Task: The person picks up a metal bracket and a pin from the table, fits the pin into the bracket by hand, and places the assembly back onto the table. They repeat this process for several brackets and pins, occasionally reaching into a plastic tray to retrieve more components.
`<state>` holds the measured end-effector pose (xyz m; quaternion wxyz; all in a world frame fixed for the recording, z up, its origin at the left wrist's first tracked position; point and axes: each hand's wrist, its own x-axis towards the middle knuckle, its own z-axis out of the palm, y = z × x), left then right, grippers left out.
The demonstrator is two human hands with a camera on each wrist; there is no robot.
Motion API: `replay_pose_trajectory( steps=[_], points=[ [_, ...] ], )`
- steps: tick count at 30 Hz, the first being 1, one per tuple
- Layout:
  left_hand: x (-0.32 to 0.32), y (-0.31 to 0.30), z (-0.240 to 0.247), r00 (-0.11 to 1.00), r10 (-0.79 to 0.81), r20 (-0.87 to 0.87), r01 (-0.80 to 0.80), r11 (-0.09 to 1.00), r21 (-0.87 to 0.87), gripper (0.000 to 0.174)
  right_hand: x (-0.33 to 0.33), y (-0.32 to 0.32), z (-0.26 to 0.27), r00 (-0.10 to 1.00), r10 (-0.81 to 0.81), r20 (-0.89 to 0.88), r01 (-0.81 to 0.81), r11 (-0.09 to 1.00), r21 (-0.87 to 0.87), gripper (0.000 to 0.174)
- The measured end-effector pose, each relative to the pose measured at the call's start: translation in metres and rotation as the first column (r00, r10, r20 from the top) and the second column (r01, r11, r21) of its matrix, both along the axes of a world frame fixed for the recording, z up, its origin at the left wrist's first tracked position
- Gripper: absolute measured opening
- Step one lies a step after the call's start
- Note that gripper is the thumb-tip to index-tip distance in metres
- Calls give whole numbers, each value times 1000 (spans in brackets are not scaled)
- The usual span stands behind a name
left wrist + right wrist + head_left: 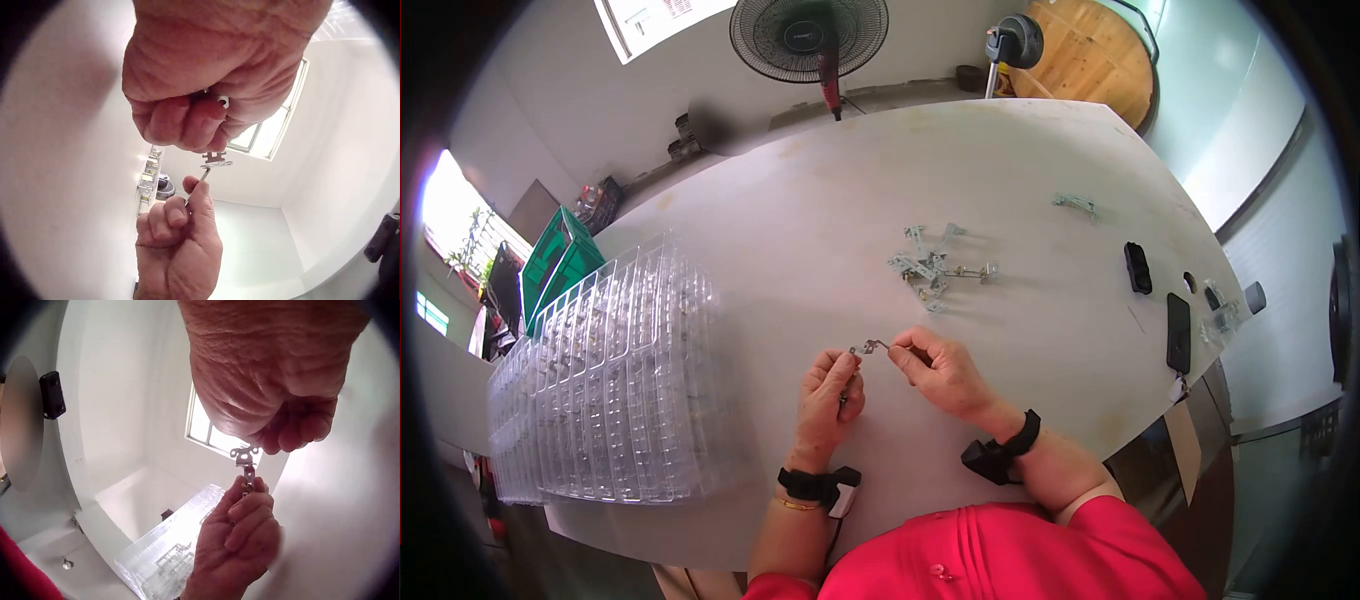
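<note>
Over the table, near its front edge, my left hand grips a small metal bracket with its fingers curled round the lower part. The bracket's flat, holed end with curled tabs sticks out past the fingertips. My right hand is just to the right, pinching a thin metal rod between thumb and forefinger. In the left wrist view the rod's tip meets the bracket's end. Some of the bracket is hidden inside the left fist. Beyond the hands lies a loose pile of similar metal parts.
Stacked clear plastic trays fill the table's left side, with a green crate behind. One separate metal part lies at the far right. A black case and a phone lie at right. A fan stands beyond the table.
</note>
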<state>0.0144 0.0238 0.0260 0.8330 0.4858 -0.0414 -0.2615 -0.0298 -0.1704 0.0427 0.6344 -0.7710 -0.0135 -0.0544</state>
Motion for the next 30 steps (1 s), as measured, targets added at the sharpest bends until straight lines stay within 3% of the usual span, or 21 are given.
replay_pose_trajectory(
  steps=[12, 16, 30],
  points=[
    [-2, -1, 3, 996, 17, 88, -22, 998, 57, 14, -2, 2, 3, 997, -39, 72, 47, 993, -109, 12],
    [-3, -2, 8, 993, 34, 112, -47, 992, 116, 14, -2, 0, 7, 1000, -19, 14, 21, 994, -103, 13],
    [-6, -1, 13, 990, -41, 138, 12, 978, 208, 12, -1, 2, 5, 988, 70, -139, -48, 986, 157, 16]
  ],
)
